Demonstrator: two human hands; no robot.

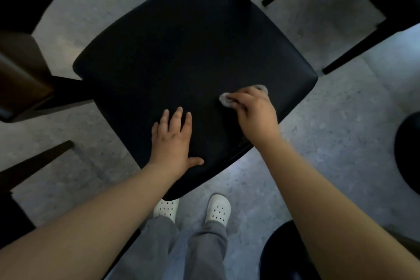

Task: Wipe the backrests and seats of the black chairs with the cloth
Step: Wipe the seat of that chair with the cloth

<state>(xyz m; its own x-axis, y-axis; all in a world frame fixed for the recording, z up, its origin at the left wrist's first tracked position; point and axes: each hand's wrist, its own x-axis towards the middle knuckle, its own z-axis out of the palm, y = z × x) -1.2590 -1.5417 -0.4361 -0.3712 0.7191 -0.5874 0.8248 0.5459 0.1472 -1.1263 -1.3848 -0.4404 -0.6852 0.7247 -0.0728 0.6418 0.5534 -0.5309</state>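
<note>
The floor [306, 143] under you is pale grey speckled stone, with dark chair legs [354, 48] crossing it at the upper right and more dark furniture at the left edge. You are looking straight down on 1 black chair seat [186, 52], a padded, rounded square turned at an angle, with one corner pointing back toward your feet.

Your left hand [173, 141] lies palm down on the near part of the seat, fingers spread and flat, thumb stretched out to the right near the front edge. It holds nothing.

Your right hand [251, 109] is pressed down on the seat near its right corner, fingers curled over a small pale cloth [223, 100]. The cloth is bunched beneath the hand, and only its rim shows, past the fingertips on the left and at the top by the knuckles. It is touching the seat surface.

The 2 hands are apart, with bare black padding between them. Below the seat's near corner you can see your 2 white perforated clogs [218, 210] and grey trousers [204, 250]. Part of a round dark stool [279, 254] sits at the lower right.
</note>
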